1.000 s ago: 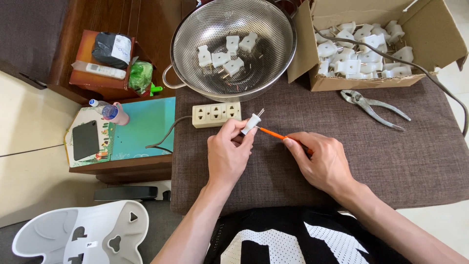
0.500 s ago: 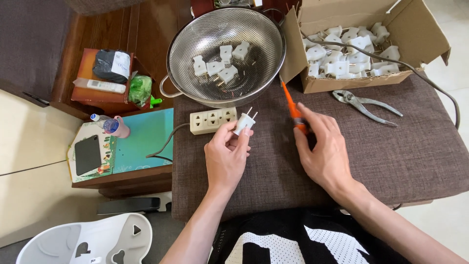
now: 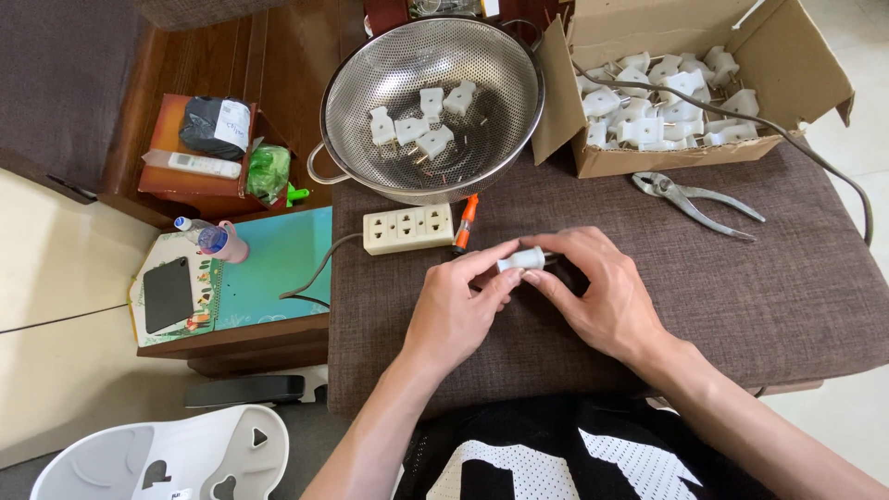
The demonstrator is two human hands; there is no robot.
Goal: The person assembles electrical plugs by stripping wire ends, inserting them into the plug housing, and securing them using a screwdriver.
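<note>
On the brown cloth-covered table (image 3: 787, 306) at frame centre, we pinch a small white plug (image 3: 521, 260) between our left hand (image 3: 456, 310) and right hand (image 3: 602, 296), both grips closed on it. It looks light, rigid and smooth; its body seems the best hold.

Glossy perforated metal colander (image 3: 482, 65), matt cardboard box (image 3: 787, 56), smooth white plastic plug (image 3: 521, 259) (slightly shiny), rough brown cloth (image 3: 787, 278)

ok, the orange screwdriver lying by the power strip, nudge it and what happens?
The orange screwdriver is slim and round, so probably rolls, though the coarse brown cloth may damp that. Looks light and rigid. The power strip beside it would likely stop a leftward roll.
</note>
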